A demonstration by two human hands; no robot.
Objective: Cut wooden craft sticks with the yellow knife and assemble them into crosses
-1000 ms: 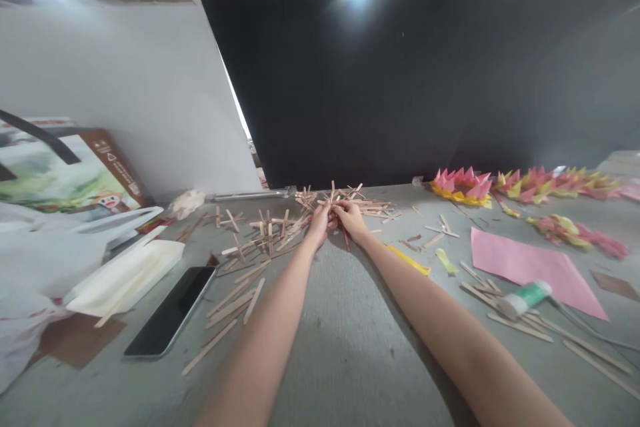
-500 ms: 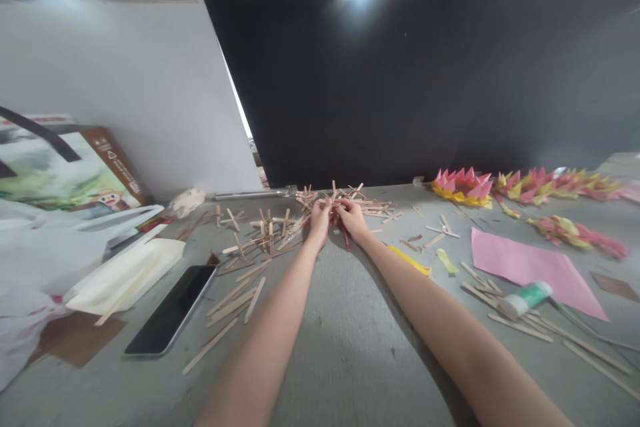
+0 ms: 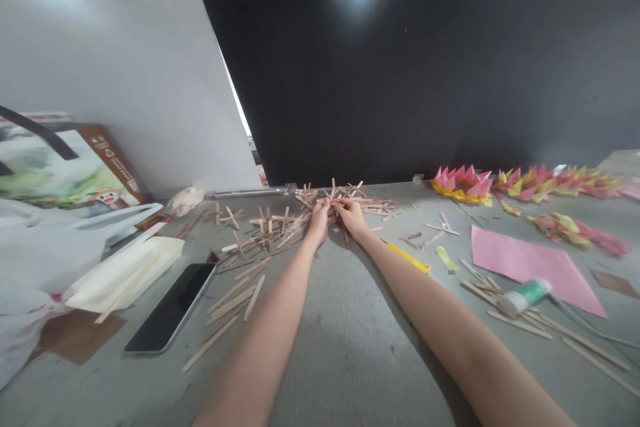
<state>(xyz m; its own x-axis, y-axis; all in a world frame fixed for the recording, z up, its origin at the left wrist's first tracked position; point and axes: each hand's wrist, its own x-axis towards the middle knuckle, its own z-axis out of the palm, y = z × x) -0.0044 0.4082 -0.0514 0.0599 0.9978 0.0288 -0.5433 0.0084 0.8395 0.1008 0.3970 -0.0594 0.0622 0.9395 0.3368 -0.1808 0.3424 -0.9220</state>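
My left hand and my right hand meet at the far middle of the table, fingers closed around wooden craft sticks. Where the fingers come together, the exact grip is partly hidden. A reddish stick slants down between the hands toward me. Behind and to the right of them lies a pile of craft sticks. Crossed and joined sticks stand just left of my left hand. Loose flat sticks are spread beside my left forearm.
A phone, a pale tray and a plastic bag occupy the left. To the right are a yellow tool, pink paper, a green-and-white tube and folded-paper crowns. A black panel rises behind.
The hands stay at the same place, with only slight finger movement. My left hand has turned a little. The whole view has shifted slightly.
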